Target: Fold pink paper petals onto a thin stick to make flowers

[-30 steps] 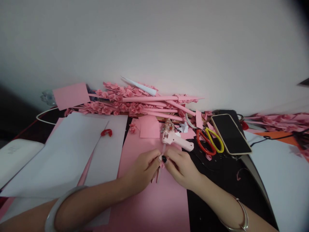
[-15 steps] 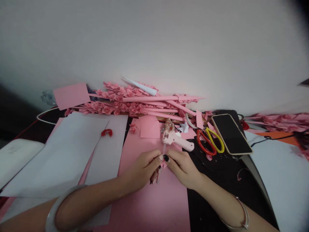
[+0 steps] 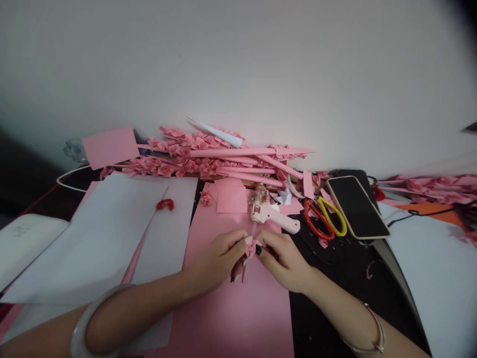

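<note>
the left hand (image 3: 218,261) and the right hand (image 3: 285,261) meet over a big pink sheet (image 3: 231,313) on the bench (image 3: 335,283). both hands pinch one small pink paper piece (image 3: 252,247) tight in their fingertips. the piece sits just under the tip of the white glue gun (image 3: 272,215). red and yellow scissors (image 3: 324,219) and a dark phone (image 3: 357,206) lie to the right. pink paper flowers (image 3: 175,159) are piled at the back.
</note>
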Action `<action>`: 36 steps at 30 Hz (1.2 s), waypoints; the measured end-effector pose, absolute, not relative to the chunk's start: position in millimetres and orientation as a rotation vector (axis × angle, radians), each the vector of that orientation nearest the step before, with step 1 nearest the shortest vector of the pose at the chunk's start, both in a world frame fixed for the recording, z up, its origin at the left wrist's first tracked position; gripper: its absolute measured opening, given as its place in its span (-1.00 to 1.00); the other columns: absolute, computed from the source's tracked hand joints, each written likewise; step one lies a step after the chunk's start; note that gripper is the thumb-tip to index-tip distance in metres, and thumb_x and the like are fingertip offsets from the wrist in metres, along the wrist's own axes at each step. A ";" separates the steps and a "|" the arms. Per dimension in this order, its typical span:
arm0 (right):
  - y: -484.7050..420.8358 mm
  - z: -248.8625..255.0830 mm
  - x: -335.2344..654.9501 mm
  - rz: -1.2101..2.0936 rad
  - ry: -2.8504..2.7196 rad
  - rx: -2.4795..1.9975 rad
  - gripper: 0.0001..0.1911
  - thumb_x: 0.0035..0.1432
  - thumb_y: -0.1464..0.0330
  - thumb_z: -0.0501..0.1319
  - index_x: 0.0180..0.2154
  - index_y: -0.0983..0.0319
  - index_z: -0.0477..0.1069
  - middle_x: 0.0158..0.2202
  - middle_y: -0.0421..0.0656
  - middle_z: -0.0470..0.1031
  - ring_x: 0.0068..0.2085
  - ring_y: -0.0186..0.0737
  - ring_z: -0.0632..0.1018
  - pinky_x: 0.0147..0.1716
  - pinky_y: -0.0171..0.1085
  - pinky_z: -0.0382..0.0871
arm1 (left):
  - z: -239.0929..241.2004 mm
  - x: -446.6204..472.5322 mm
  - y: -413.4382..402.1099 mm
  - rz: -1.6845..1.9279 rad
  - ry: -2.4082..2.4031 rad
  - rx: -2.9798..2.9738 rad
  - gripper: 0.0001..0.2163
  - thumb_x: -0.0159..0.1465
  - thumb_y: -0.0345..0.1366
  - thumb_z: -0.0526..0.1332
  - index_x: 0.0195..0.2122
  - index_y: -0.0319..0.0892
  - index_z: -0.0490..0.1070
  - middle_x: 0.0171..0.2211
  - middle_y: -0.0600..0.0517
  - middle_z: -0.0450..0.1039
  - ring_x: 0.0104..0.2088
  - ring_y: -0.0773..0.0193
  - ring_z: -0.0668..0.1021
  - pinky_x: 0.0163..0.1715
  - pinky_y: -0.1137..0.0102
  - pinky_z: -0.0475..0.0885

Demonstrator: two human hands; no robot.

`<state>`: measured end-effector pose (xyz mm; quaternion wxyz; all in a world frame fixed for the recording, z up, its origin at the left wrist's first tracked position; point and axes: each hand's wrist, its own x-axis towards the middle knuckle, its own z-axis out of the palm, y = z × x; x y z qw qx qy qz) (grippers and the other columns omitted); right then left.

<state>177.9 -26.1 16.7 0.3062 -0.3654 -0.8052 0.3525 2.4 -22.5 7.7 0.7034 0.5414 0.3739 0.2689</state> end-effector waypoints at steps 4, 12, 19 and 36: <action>-26.9 16.6 177.9 0.905 -2.155 -0.987 -0.86 0.13 0.48 0.01 -0.46 0.21 0.21 -0.58 -0.28 0.20 -0.57 -0.35 0.22 -0.57 -0.35 0.10 | 6.1 2.1 -22.6 0.591 0.858 1.240 -0.75 0.32 -0.20 -0.03 -0.48 -0.17 0.17 -0.70 0.22 0.18 -0.73 0.47 0.29 -0.71 0.55 0.17; -28.1 19.9 177.8 1.018 -2.157 -0.946 -0.77 0.25 0.37 -0.07 -0.46 0.21 0.20 -0.55 -0.23 0.24 -0.51 -0.31 0.29 -0.50 -0.31 0.17 | 10.7 2.5 -27.7 0.585 0.918 1.376 -0.81 0.28 -0.33 0.00 -0.50 -0.15 0.14 -0.71 0.22 0.20 -0.72 0.45 0.30 -0.69 0.54 0.18; -28.0 19.3 173.2 1.065 -2.090 -1.001 -0.63 0.33 0.24 -0.10 -0.49 0.22 0.22 -0.57 -0.24 0.25 -0.54 -0.34 0.30 -0.52 -0.34 0.18 | 12.9 3.0 -31.5 0.586 0.905 1.417 -0.81 0.28 -0.36 -0.03 -0.50 -0.14 0.14 -0.70 0.19 0.21 -0.69 0.42 0.33 -0.64 0.51 0.25; -26.5 15.7 178.7 1.185 -1.986 -0.969 -0.66 0.33 0.22 -0.12 -0.43 0.22 0.23 -0.53 -0.24 0.25 -0.50 -0.31 0.28 -0.46 -0.31 0.20 | 13.5 5.1 -26.9 0.616 0.861 1.231 -0.73 0.35 -0.17 -0.08 -0.46 -0.15 0.15 -0.75 0.20 0.22 -0.73 0.42 0.30 -0.66 0.51 0.21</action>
